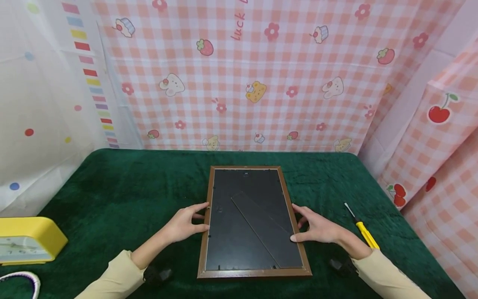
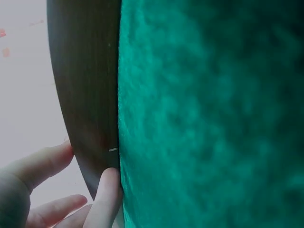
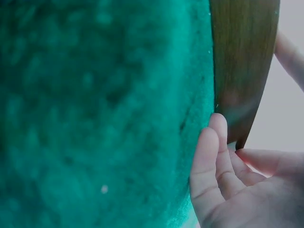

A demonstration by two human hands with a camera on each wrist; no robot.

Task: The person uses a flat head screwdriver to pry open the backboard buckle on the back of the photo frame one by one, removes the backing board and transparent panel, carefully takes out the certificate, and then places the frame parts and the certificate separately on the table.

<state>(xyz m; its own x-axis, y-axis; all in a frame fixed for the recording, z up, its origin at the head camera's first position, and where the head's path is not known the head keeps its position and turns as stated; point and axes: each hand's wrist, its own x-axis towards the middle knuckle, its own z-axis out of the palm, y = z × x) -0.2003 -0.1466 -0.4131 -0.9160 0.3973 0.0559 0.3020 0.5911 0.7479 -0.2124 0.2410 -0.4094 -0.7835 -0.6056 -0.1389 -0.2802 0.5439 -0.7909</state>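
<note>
A picture frame [image 1: 254, 224] lies back up on the dark green cloth, its wooden border around a black backing board. Diagonal lines run across the board, and small dark tabs sit along its edges. At the left side, my left hand [image 1: 185, 223] holds the border with thumb and fingertips. My right hand [image 1: 317, 225] grips the opposite side, thumb over the border and fingers against the outer edge. Both wrist views show the wooden side [image 2: 88, 80] close to the cloth, with the fingertips [image 3: 218, 124] of the right hand low against it.
A yellow-handled screwdriver [image 1: 366, 234] lies right of the right forearm. A yellow clock [image 1: 48, 238] stands at the far left, with a curved white band [image 1: 33, 279] in front of it. Behind the table hangs a pink checked curtain [image 1: 239, 104].
</note>
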